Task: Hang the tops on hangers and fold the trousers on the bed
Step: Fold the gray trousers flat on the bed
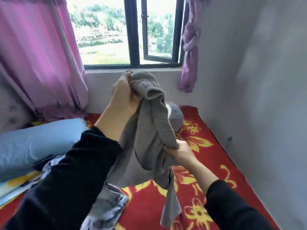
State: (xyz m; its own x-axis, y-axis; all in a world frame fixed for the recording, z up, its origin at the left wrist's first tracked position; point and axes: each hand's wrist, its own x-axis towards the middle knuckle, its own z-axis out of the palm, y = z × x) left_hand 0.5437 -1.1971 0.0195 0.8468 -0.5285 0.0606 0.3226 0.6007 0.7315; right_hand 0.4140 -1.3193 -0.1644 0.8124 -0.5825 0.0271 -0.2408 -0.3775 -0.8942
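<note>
The left hand (123, 93) was raised high in front of the window, its fingers closed tight around the bunched upper part of a soft grey knitted garment (149, 140), with a ribbed tubular opening of the cloth flopping over just beside the thumb. Lower down and nearer the camera, the right hand (181, 152) was clenched on a fold of the same garment, pinching the fabric at its right edge. Both forearms wore black long sleeves (74, 171). Between the two hands the grey cloth hung in loose vertical folds, and a narrow strip of it trailed down below the right hand to a point near the bedcover; whether it touched the cover could not be told.

Under the hands lay the red blanket with yellow flower pattern (207, 163) that covered the bed. At the lower left of the garment, partly beneath the left sleeve, sat a heap of other clothes, among them a grey denim piece (111, 196) and a pale patterned fabric (49, 168). Left of that rested a rolled light blue quilt (33, 143). Behind the held garment a fuzzy grey plush object (176, 117) showed on the blanket. Pink curtains (36, 52) hung left of the dark-framed window (132, 30), and a knotted mauve curtain (191, 47) hung at its right
</note>
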